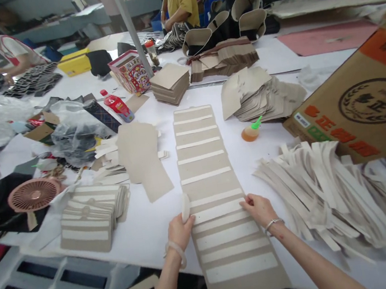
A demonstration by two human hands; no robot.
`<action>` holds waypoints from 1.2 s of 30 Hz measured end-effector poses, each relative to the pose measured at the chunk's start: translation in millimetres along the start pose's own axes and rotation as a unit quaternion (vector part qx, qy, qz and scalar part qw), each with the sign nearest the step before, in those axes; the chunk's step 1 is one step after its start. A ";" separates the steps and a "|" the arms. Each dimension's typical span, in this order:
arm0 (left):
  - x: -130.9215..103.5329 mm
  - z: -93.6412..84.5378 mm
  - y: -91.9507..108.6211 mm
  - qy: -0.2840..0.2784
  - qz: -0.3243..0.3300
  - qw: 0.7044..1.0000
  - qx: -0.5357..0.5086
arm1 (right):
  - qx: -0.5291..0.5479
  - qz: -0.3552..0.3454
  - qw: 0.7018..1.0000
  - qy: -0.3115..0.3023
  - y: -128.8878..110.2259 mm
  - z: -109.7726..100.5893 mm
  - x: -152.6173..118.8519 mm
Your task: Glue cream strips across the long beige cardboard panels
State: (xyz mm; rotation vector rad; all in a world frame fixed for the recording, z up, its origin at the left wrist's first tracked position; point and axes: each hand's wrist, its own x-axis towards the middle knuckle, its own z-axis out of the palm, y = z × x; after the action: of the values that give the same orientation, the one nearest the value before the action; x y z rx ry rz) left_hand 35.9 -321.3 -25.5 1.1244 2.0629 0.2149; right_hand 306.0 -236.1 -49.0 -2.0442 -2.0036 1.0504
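A long row of overlapping grey-beige boards [205, 164] runs away from me, with pale strips across them. My left hand [181, 232] is closed at the row's left edge, pinching a white strip [218, 211]; a pale curled end [185, 206] stands up above its fingers. At the right edge, my right hand [260, 209] pinches the other end of this strip, which lies flat across a board between the hands. The lower boards [247, 286] reach the table's front edge. Right of my right hand lies a heap of loose white strips [323, 188].
A squeeze bottle with a green tip [251, 130] stands right of the row. Stacked boards [85, 219] and a pink fan [35, 194] are on the left. A cardboard box [362, 97] leans in from the right. Two people work across the table.
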 end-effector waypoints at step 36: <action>2.3 12.1 -2.6 0.029 -0.041 0.996 0.070 | -0.011 0.003 1.000 -0.005 4.2 3.7 0.8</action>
State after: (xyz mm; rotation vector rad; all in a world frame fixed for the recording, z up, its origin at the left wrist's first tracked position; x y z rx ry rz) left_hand 41.8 -323.5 -36.4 1.1244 2.1994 0.0643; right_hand 307.6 -237.4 -54.3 -2.0617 -2.0234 1.0457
